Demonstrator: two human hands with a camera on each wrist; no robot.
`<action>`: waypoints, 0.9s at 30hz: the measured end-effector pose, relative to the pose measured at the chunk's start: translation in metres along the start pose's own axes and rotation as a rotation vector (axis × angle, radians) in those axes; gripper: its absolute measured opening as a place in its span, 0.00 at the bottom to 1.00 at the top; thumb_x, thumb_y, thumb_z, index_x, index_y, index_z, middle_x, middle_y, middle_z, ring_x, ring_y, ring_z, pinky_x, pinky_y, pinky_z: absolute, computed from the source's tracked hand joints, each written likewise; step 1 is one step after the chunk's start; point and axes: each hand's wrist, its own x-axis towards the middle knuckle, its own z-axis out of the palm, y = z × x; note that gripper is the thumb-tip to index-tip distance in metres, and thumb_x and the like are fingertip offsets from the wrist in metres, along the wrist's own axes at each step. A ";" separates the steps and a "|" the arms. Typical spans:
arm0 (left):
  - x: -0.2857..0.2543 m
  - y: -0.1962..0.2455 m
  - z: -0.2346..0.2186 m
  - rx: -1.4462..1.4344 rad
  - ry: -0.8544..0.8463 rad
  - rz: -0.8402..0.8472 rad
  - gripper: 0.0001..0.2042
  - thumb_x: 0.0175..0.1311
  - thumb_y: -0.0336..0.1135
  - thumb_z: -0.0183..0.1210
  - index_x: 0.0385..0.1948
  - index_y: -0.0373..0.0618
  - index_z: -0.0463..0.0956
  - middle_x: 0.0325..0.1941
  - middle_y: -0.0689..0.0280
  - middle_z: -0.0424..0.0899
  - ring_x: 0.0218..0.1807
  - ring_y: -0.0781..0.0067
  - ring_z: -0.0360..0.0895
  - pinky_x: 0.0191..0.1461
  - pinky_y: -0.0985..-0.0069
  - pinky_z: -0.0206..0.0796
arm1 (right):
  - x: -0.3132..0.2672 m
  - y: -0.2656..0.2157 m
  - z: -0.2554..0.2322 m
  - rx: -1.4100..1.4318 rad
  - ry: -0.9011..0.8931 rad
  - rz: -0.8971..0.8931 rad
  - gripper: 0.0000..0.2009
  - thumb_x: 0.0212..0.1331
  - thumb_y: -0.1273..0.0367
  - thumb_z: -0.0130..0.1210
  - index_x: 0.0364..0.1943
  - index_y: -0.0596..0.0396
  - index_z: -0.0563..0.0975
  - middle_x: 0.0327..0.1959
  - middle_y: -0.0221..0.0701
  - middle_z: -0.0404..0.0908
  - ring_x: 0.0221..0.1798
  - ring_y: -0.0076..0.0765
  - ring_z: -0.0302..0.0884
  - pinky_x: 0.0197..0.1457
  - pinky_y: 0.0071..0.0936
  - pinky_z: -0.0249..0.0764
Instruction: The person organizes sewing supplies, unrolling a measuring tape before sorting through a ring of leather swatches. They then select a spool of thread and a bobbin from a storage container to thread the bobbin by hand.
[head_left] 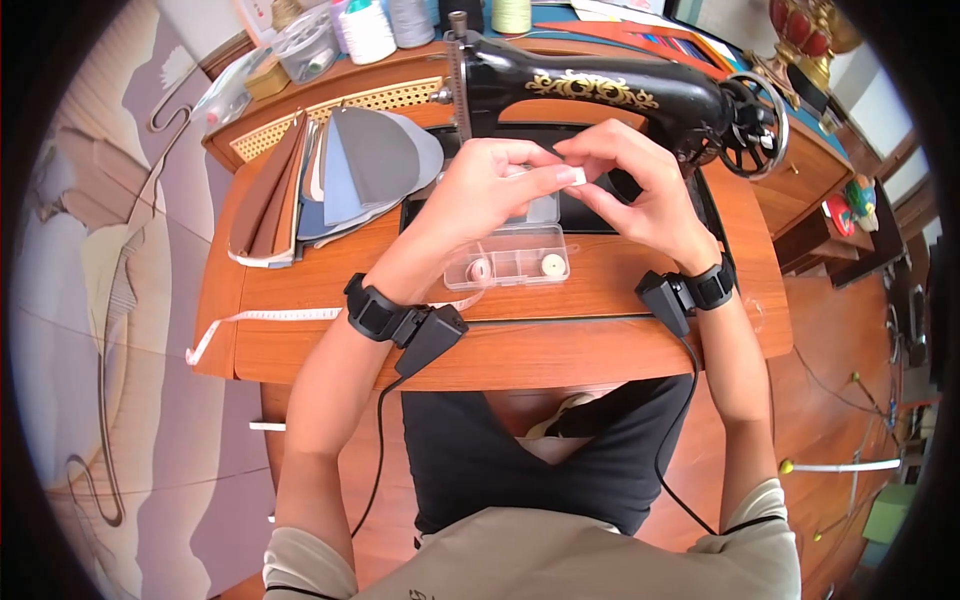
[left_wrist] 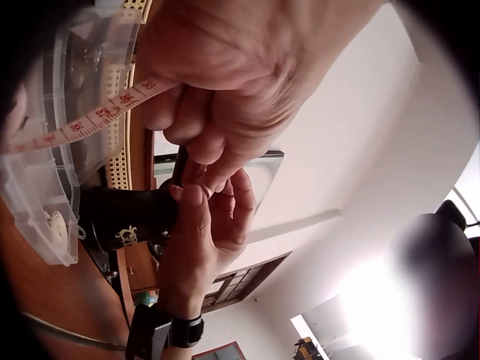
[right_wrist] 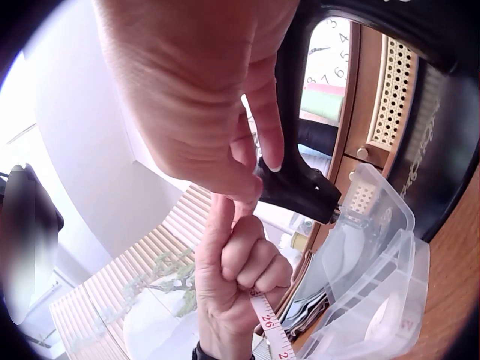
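We see a person seated at a wooden sewing table (head_left: pixel 300 330), both hands raised over a clear plastic box (head_left: pixel 510 255) w/ its lid open. The left hand (head_left: pixel 480 195) has its fingers curled round a tape measure (head_left: pixel 265 316); the tape runs out of the fist, down past the box & off the table's left edge. The tape's white end (head_left: pixel 571 175) sits pinched between the left thumb & the right hand (head_left: pixel 640 190), whose fingertips close narrowly on it. Hands touch at that point, just in front of the black sewing machine (head_left: pixel 600 95). Inside the box lie two small round bobbins (head_left: pixel 552 264). Left of the machine, fabric swatches (head_left: pixel 340 170) fan out; thread spools (head_left: pixel 390 25) stand at the back.
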 end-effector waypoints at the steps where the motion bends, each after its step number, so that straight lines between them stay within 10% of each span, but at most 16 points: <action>1: -0.003 0.006 0.000 -0.099 -0.019 0.002 0.11 0.61 0.41 0.62 0.36 0.42 0.81 0.15 0.82 0.63 0.17 0.93 0.52 0.20 0.86 0.40 | 0.000 -0.001 0.002 0.061 0.041 -0.013 0.16 0.49 0.77 0.62 0.45 0.55 0.79 0.36 0.30 0.78 0.35 0.27 0.75 0.37 0.23 0.74; 17: 0.000 0.001 -0.003 -0.038 -0.019 -0.058 0.12 0.62 0.43 0.61 0.34 0.43 0.82 0.14 0.83 0.61 0.15 0.93 0.49 0.19 0.86 0.37 | -0.004 0.004 0.000 -0.065 0.017 -0.079 0.07 0.51 0.74 0.62 0.35 0.58 0.79 0.33 0.32 0.78 0.34 0.33 0.77 0.35 0.25 0.74; 27: -0.003 0.005 -0.004 -0.131 -0.102 -0.033 0.14 0.64 0.44 0.59 0.35 0.41 0.81 0.13 0.83 0.62 0.15 0.93 0.49 0.19 0.86 0.37 | -0.008 0.006 0.006 0.438 0.060 0.161 0.05 0.56 0.72 0.61 0.33 0.60 0.79 0.34 0.30 0.80 0.35 0.22 0.76 0.37 0.20 0.73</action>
